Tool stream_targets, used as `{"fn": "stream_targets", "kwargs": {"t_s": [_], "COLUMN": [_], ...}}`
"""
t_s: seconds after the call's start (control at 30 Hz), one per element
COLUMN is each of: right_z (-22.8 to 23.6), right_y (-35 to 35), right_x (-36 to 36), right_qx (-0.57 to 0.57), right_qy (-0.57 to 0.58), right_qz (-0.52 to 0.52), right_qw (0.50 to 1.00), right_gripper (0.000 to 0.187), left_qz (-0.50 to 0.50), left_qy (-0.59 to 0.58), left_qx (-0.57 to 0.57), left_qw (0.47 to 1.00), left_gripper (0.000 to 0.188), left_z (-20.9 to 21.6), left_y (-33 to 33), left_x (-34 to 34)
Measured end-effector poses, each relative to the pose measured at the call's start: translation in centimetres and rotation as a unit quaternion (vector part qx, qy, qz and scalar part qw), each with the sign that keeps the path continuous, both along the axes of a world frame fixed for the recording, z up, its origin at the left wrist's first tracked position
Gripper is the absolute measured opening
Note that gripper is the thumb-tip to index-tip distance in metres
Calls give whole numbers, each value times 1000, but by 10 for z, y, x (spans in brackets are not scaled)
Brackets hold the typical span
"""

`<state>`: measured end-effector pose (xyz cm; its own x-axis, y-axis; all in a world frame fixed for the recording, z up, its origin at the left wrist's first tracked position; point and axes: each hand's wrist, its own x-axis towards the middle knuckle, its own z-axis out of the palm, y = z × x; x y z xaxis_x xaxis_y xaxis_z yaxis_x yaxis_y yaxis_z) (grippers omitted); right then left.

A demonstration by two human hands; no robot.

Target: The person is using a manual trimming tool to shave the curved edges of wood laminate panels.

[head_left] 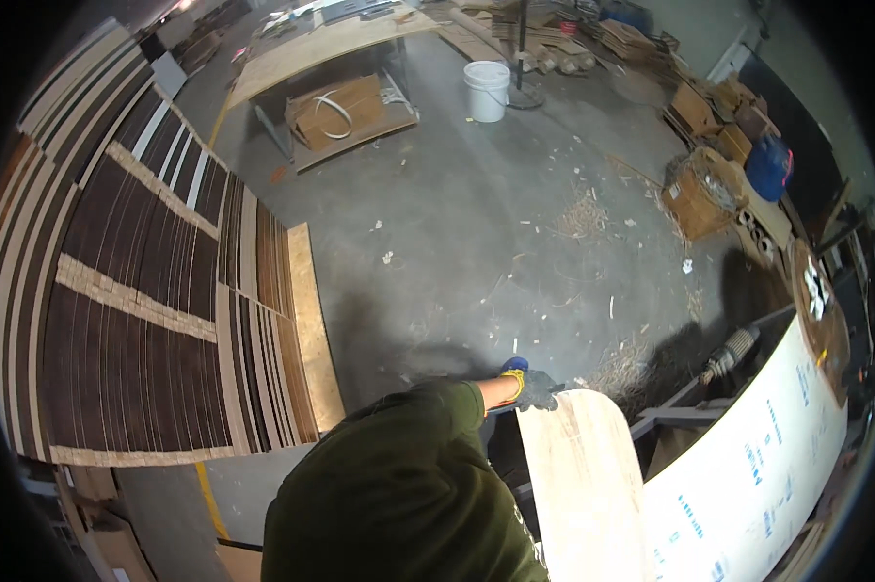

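Panel stacks: dark brown panels [146, 373] stand packed in tight rows along the left, with pale strips [142, 301] running across them.
Tan board: a long tan board [316, 335] stands at the right end of the rows, beside the grey floor [437, 213].
Tabletop: a pale tabletop [297, 64] in the back, with assorted things on its far side and an opened carton [335, 112] on the shelf below.
Sleeve: a dark green sleeve [389, 475] fills the lower middle; a bare stretch of forearm shows before the glove.
Bucket: a white bucket [486, 95] on the floor, just beside a dark post [522, 39].
Left grip: the left hand [536, 391], in a dark grey glove with yellow and blue at the wrist, touches the board's far left corner – the fingers are partly hidden, so I cannot tell how firmly they close.
Wood-grain board: the pale wood-grain board [588, 475], its far end rounded at the right corner, runs from that hand toward the lower edge.
Right grip: out of sight – its state I cannot tell.
Shavings: thin curled shavings [623, 371] litter the floor beyond the board.
Motor: a grey ribbed cylinder [733, 354], motor-like, near the frame.
White sheet: a curved white sheet [747, 475] with blue print, just right of the board.
Disc: a round brown disc [818, 335] at the sheet's far end.
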<state>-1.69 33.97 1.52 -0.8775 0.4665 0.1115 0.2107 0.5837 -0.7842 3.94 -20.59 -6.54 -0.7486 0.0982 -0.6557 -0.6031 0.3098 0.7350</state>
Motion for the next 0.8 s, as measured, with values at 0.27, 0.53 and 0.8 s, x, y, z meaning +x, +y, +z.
{"fn": "stream_targets", "kwargs": {"t_s": [0.27,0.53,0.8], "right_z": [-93,-11,-27], "right_y": [120,-84,-283], "right_x": [7,116,225], "right_qx": [-60,25,-508], "right_qy": [-22,-149,-376], "right_qz": [-127,-19,15], "right_qw": [990,988,775], "right_gripper": [43,42,66], "left_qz": [31,-170,-295], "left_qy": [226,201,124], "left_qx": [-174,-144,59], "left_qw": [958,954,946], "left_gripper": [48,26,35], "left_z": [-43,17,47], "left_y": [-6,-7,46], "left_x": [-18,-25,-31]}}
